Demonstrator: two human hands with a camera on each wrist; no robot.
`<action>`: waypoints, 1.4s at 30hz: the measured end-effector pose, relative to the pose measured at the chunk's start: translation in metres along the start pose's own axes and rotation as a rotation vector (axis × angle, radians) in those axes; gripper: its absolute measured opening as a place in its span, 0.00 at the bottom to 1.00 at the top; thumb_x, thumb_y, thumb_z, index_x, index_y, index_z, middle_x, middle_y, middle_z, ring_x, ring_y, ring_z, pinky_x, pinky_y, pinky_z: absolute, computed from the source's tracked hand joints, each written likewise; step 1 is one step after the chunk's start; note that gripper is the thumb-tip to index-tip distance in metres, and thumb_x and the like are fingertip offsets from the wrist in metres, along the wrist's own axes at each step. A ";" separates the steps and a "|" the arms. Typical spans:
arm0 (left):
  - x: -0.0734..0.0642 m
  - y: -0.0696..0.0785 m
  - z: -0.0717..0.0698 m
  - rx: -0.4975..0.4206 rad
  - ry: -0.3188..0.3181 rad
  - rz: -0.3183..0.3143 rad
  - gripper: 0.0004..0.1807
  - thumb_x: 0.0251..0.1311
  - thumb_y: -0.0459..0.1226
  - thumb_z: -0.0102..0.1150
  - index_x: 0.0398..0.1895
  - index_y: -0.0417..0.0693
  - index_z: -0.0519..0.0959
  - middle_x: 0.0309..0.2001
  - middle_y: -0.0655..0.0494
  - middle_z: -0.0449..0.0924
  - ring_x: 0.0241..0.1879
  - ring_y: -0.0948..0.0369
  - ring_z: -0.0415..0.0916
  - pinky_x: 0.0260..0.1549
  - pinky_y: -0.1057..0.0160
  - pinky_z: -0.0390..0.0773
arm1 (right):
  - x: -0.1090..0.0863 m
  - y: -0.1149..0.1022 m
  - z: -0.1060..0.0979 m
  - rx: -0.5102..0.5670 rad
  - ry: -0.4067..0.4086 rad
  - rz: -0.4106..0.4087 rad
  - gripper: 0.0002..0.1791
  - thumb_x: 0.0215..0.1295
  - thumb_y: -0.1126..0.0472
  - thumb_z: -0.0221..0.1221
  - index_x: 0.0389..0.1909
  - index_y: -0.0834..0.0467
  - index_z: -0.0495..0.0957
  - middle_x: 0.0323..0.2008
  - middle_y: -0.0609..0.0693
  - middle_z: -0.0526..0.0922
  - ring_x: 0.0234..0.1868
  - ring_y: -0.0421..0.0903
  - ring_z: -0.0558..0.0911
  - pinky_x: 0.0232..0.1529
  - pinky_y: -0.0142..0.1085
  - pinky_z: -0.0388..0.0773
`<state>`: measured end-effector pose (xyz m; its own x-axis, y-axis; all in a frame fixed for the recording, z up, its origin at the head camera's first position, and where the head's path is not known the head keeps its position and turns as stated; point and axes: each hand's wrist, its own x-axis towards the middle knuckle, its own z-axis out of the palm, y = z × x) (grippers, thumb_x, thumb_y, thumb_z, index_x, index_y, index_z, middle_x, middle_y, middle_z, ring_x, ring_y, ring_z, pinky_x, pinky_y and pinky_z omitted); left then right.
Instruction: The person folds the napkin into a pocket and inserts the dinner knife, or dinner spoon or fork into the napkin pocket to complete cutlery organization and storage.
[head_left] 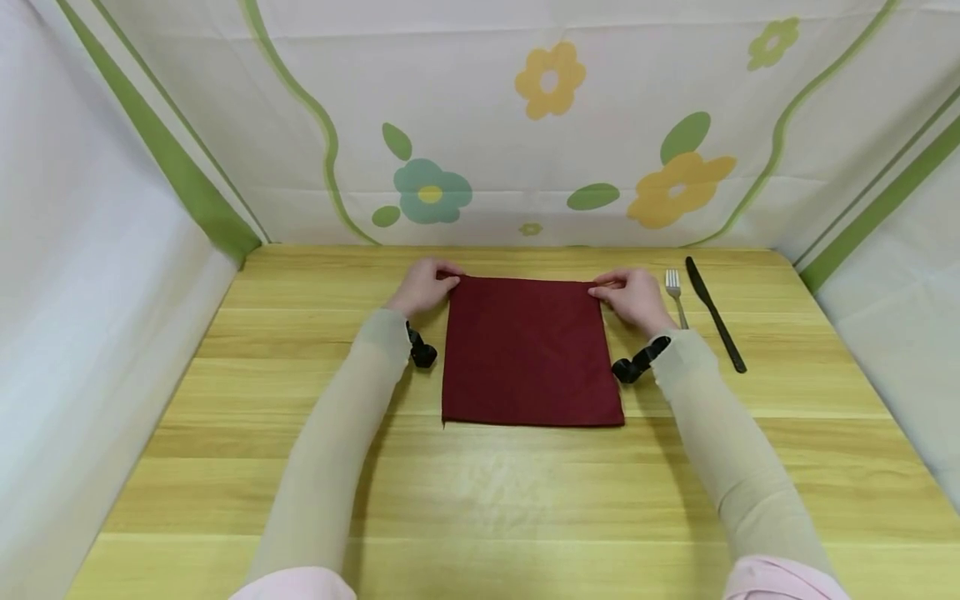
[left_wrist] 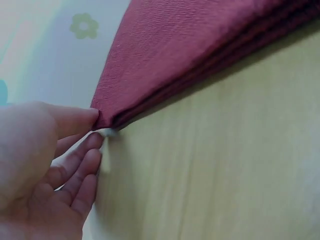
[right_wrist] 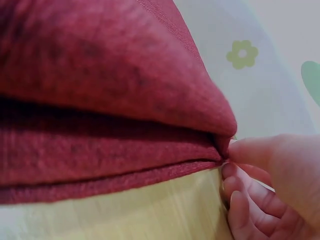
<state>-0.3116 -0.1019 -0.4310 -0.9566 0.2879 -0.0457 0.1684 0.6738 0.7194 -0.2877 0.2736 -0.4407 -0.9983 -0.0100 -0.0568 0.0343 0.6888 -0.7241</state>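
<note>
Two bare hands pinch the two far corners of a square, dark red cloth [head_left: 528, 354], which lies near the middle of a wood-grain table [head_left: 480, 492]. The left hand [head_left: 423, 287] holds the far left corner between thumb and forefinger, with its other fingers bent beneath; the left wrist view shows cloth layers stacked along the side edge and narrowing toward that pinch. The right hand [head_left: 633, 298] grips the far right corner in the same manner, thumb against forefinger. Its wrist view shows several folds meeting at the fingertips, though how many layers sit inside the pinch is hard to tell from so close.

The cloth's near edge runs nearly straight between the forearms, with a small wisp at its near left corner. Just beyond the right hand lies a fork [head_left: 673, 285], tines pointing to the far side, its lower handle hidden behind the wrist. A black knife [head_left: 716, 317] rests at a slant to the right of the fork, apart from it. Each wrist bears a small black device, and both forearms are covered by beige sleeves [head_left: 322, 467] with pink fabric [head_left: 300, 585] nearer the body. Behind the table hangs a white backdrop [head_left: 480, 108] printed with flowers and leaves.
</note>
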 end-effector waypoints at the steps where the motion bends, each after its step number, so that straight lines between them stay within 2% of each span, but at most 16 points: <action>1: 0.000 0.000 0.001 -0.004 0.009 -0.006 0.13 0.75 0.36 0.56 0.56 0.43 0.84 0.54 0.47 0.81 0.55 0.52 0.76 0.55 0.53 0.75 | 0.000 0.000 0.000 0.007 -0.003 0.006 0.18 0.69 0.52 0.67 0.52 0.60 0.86 0.39 0.55 0.87 0.37 0.48 0.81 0.36 0.38 0.75; 4: 0.002 0.000 0.003 -0.018 0.032 -0.028 0.12 0.73 0.37 0.59 0.53 0.43 0.84 0.50 0.48 0.81 0.49 0.53 0.77 0.50 0.54 0.76 | -0.001 -0.001 -0.003 0.042 -0.017 0.021 0.17 0.70 0.54 0.66 0.53 0.61 0.85 0.37 0.56 0.86 0.33 0.47 0.82 0.31 0.36 0.77; 7: 0.003 0.001 0.005 -0.016 0.035 -0.024 0.13 0.72 0.38 0.62 0.55 0.43 0.84 0.50 0.49 0.81 0.49 0.53 0.76 0.50 0.54 0.76 | -0.001 -0.004 -0.006 0.094 -0.027 0.035 0.16 0.71 0.58 0.65 0.54 0.61 0.84 0.35 0.56 0.86 0.29 0.48 0.83 0.26 0.35 0.77; 13: 0.004 0.003 0.006 0.000 0.023 -0.001 0.11 0.70 0.37 0.64 0.52 0.44 0.84 0.51 0.49 0.81 0.51 0.53 0.75 0.54 0.54 0.75 | -0.001 -0.004 -0.008 0.113 -0.046 0.011 0.15 0.72 0.61 0.63 0.55 0.60 0.84 0.36 0.57 0.86 0.29 0.47 0.83 0.27 0.34 0.80; 16: 0.004 0.005 0.005 -0.054 0.008 0.001 0.11 0.70 0.37 0.63 0.51 0.43 0.82 0.51 0.49 0.81 0.52 0.53 0.77 0.54 0.55 0.75 | -0.001 -0.003 -0.007 0.117 -0.056 0.009 0.14 0.72 0.61 0.63 0.55 0.61 0.84 0.36 0.57 0.87 0.29 0.46 0.83 0.28 0.34 0.82; 22: 0.005 0.003 0.002 -0.209 -0.042 0.019 0.17 0.75 0.37 0.57 0.62 0.41 0.80 0.58 0.46 0.80 0.58 0.53 0.75 0.55 0.56 0.76 | 0.000 -0.002 -0.007 0.139 -0.057 0.025 0.14 0.72 0.62 0.63 0.54 0.63 0.84 0.34 0.56 0.86 0.28 0.46 0.84 0.29 0.34 0.83; 26: 0.007 0.001 0.003 -0.278 -0.012 -0.027 0.17 0.75 0.38 0.58 0.61 0.42 0.82 0.58 0.49 0.81 0.55 0.54 0.77 0.52 0.56 0.77 | 0.000 -0.002 -0.009 0.150 -0.068 0.032 0.14 0.72 0.62 0.63 0.53 0.65 0.84 0.34 0.56 0.86 0.28 0.44 0.84 0.30 0.34 0.84; 30: 0.009 0.001 0.008 -0.263 0.050 -0.073 0.13 0.73 0.40 0.61 0.55 0.46 0.86 0.55 0.53 0.82 0.50 0.57 0.78 0.48 0.58 0.77 | 0.001 -0.001 -0.010 0.172 -0.079 0.048 0.15 0.72 0.62 0.62 0.54 0.66 0.83 0.35 0.56 0.86 0.28 0.43 0.84 0.31 0.35 0.85; 35: 0.011 0.008 0.014 -0.181 0.123 -0.069 0.11 0.72 0.37 0.62 0.50 0.44 0.87 0.49 0.51 0.84 0.44 0.55 0.80 0.42 0.57 0.79 | 0.001 0.001 -0.010 0.215 -0.078 0.076 0.18 0.73 0.61 0.62 0.57 0.67 0.79 0.38 0.57 0.85 0.29 0.43 0.85 0.33 0.35 0.85; 38: 0.006 0.010 0.015 -0.158 0.158 -0.059 0.14 0.71 0.36 0.63 0.55 0.40 0.84 0.51 0.47 0.83 0.48 0.53 0.80 0.46 0.56 0.80 | -0.005 0.000 -0.013 0.264 -0.104 0.082 0.25 0.72 0.57 0.64 0.62 0.69 0.75 0.43 0.60 0.84 0.31 0.43 0.85 0.35 0.37 0.86; 42: -0.010 0.007 0.008 -0.152 0.142 0.000 0.24 0.69 0.38 0.66 0.65 0.40 0.77 0.58 0.45 0.78 0.56 0.49 0.76 0.54 0.53 0.77 | -0.027 0.000 -0.019 0.237 -0.144 0.068 0.32 0.66 0.48 0.69 0.61 0.68 0.76 0.45 0.64 0.83 0.33 0.46 0.86 0.36 0.39 0.86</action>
<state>-0.2993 -0.0943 -0.4315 -0.9823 0.1816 0.0451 0.1411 0.5604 0.8161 -0.2619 0.2871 -0.4261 -0.9772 -0.0839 -0.1952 0.1276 0.5028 -0.8549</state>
